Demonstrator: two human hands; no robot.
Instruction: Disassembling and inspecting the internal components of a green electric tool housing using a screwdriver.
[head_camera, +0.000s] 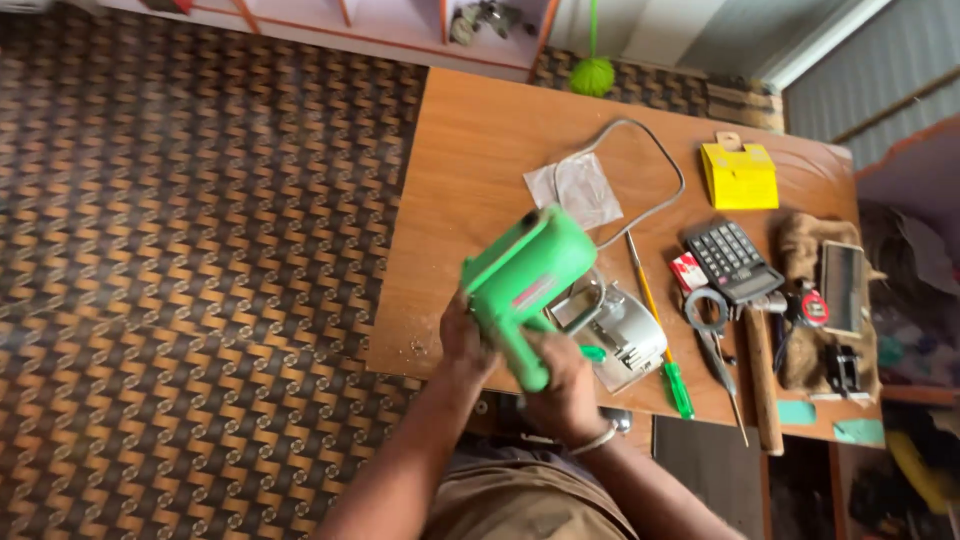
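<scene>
Head view. Green power tool (525, 285): bright green plastic housing, boxy body with a long handle running down toward the person, pale pinkish label strip on its side. Silver-grey metal base and guard (615, 325) show just right of the housing; looks like a small circular saw, blade itself not resolved. Grey cord (650, 165) leaves the tool's upper right and loops away over the surface (470, 150)

Position: tool is held up over the near edge of the wooden surface, tilted, upper end pointing up and left

Left hand (465, 340): against the lower left of the green housing, fingers curled round it from behind; grip closed on the tool. Right hand (565, 385): wrapped about the lower end of the handle, fingers closed, a metal bangle (597, 438) on the wrist. Tool lies between the two hands, touching both

Relative to the tool: clear plastic bag (577, 188) just above; screwdriver with green handle (660, 340) just right of the metal base; scissors (715, 335) and wooden-handled hammer (762, 375) further right; black calculator (732, 260) to the upper right; yellow packet (740, 175) well apart, upper right. Sawdust specks on the surface left of the left hand
</scene>
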